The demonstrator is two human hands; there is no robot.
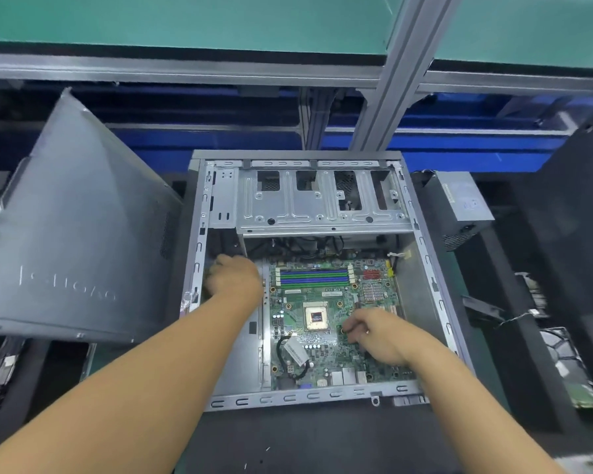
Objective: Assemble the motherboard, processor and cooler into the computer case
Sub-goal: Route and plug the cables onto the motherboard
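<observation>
Item: computer case (288, 399), lying open side up on the table (305, 439), straight ahead of the person. Drive cage (322, 206) at its far end. Contents: motherboard (322, 295), flat on the case floor, set toward the right wall, its longer side seemingly running away from the person and its memory slots (314, 278) lying crosswise at the far end. Processor (315, 316) near the board's middle, uncovered; no cooler on it. Left hand (235, 280): at the board's far left corner, close to the case's left wall, fingers curled down and blurred, so what it grips, if anything, cannot be told. Right hand (379, 333): over the board's right half, fingers bent, tips just beside the processor; whether they pinch something cannot be told. The processor lies between the hands, nearer the right, which looks better placed for work there. Beside the case: side panel (76, 234), leaning, left; power supply (456, 206), right.
</observation>
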